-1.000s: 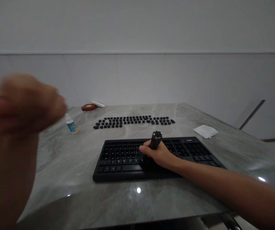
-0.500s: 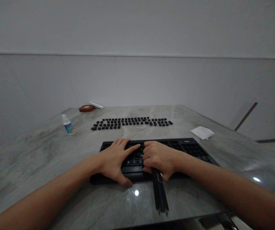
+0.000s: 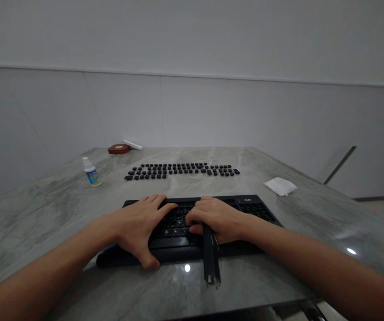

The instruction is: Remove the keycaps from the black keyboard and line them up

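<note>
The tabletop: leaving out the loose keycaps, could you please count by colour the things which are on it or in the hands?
Black: 2 (keyboard; tool in the right hand)
White: 2 (cloth or tissue; slim flat object)
White with blue label: 1 (bottle)
Reddish-brown: 1 (case)
Total: 6
</note>
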### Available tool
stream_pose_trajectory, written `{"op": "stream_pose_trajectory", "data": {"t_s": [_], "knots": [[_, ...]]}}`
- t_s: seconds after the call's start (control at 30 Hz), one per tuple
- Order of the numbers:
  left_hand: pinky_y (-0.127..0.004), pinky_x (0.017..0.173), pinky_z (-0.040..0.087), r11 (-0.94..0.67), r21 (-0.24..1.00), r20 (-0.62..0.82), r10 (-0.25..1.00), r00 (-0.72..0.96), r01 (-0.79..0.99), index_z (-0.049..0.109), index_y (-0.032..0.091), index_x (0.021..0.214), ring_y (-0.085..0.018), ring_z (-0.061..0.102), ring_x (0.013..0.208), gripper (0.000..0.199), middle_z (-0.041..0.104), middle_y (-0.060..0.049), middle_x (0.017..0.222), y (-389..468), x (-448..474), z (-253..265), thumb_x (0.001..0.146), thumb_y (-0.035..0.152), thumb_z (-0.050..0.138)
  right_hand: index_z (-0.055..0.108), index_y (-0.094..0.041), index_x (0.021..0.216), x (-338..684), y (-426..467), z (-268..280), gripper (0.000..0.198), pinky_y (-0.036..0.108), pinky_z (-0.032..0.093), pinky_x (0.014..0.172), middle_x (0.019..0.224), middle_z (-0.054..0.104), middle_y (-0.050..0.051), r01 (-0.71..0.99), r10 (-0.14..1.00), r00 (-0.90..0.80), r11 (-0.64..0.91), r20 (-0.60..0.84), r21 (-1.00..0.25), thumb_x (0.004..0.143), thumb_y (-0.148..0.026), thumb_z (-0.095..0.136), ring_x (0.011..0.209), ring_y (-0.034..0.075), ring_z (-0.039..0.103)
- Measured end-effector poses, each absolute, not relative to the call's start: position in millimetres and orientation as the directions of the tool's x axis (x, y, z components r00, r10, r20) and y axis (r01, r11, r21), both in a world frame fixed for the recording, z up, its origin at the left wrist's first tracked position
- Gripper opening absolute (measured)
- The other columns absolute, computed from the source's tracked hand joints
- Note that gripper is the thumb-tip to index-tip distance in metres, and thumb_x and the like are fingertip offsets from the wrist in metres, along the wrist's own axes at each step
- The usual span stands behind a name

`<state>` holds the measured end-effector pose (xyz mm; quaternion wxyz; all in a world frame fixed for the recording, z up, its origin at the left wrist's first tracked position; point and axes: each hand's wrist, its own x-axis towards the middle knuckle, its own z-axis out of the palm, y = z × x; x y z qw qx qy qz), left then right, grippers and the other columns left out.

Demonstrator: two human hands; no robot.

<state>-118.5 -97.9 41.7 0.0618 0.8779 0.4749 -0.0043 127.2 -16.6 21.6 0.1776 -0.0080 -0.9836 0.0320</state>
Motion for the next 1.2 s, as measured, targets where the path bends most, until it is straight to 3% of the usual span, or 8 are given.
{"op": "stream_pose_trajectory", "data": {"t_s": [0.13, 0.27, 0.37, 0.53, 0.8, 1.2], "knots": [[-0.052, 0.102, 0.040, -0.564, 0.179, 0.021, 0.822, 0.570, 0.806, 0.042, 0.021, 0.141, -0.038, 0.044, 0.121, 0.109, 0.041, -0.016, 0.139, -97, -130, 35, 0.050, 0.068, 0.078, 0.053, -0.016, 0.102, 121, -21, 17, 0.012, 0.031, 0.041, 0.073, 0.086, 0.064, 0.005, -0.005, 0.049, -0.911, 0.992, 0.411, -0.130, 0.090, -0.019, 0.051, 0.077, 0.017, 0.055], [-0.040, 0.099, 0.044, -0.678, 0.340, 0.216, 0.730, 0.648, 0.651, 0.062, 0.021, 0.116, -0.025, 0.051, 0.112, 0.041, 0.054, -0.010, 0.121, -90, -121, 25, 0.085, 0.047, 0.064, 0.053, -0.018, 0.094, 116, -21, 11, 0.007, 0.028, 0.041, 0.069, 0.078, 0.060, 0.003, -0.005, 0.067, -0.877, 0.989, 0.476, -0.149, 0.089, -0.015, 0.048, 0.071, 0.015, 0.051], [-0.033, 0.089, 0.046, -0.726, 0.406, 0.334, 0.684, 0.649, 0.555, 0.065, 0.018, 0.100, -0.019, 0.055, 0.097, 0.017, 0.060, -0.007, 0.099, -90, -110, 20, 0.095, 0.030, 0.054, 0.053, -0.018, 0.092, 113, -22, 9, 0.007, 0.028, 0.040, 0.068, 0.076, 0.059, 0.002, -0.036, 0.035, -0.876, 0.990, 0.481, -0.138, 0.089, -0.015, 0.047, 0.070, 0.015, 0.052], [-0.032, 0.081, 0.046, -0.785, 0.346, 0.398, 0.619, 0.677, 0.514, 0.066, 0.016, 0.086, -0.017, 0.054, 0.083, 0.023, 0.061, -0.006, 0.083, -91, -103, 21, 0.097, 0.019, 0.046, 0.053, -0.018, 0.095, 110, -25, 8, 0.006, 0.030, 0.040, 0.072, 0.080, 0.063, 0.003, -0.014, 0.041, -0.905, 0.992, 0.423, -0.127, 0.091, -0.018, 0.049, 0.074, 0.016, 0.055], [-0.032, 0.082, 0.046, -0.771, 0.368, 0.398, 0.636, 0.661, 0.520, 0.067, 0.017, 0.086, -0.017, 0.054, 0.087, 0.022, 0.063, -0.006, 0.086, -87, -108, 18, 0.095, 0.014, 0.047, 0.054, -0.018, 0.093, 115, -26, 15, 0.010, 0.032, 0.042, 0.073, 0.084, 0.061, 0.005, -0.068, -0.004, -0.872, 0.991, 0.490, -0.114, 0.085, -0.025, 0.054, 0.078, 0.018, 0.054], [-0.034, 0.084, 0.046, -0.690, 0.413, 0.376, 0.724, 0.579, 0.594, 0.068, 0.017, 0.088, -0.017, 0.055, 0.088, 0.018, 0.064, -0.005, 0.088, -84, -108, 13, 0.092, 0.012, 0.051, 0.057, -0.017, 0.091, 113, -23, 8, 0.014, 0.032, 0.041, 0.072, 0.079, 0.061, 0.004, -0.035, 0.041, -0.875, 0.988, 0.482, -0.148, 0.079, -0.012, 0.049, 0.075, 0.017, 0.054]]}}
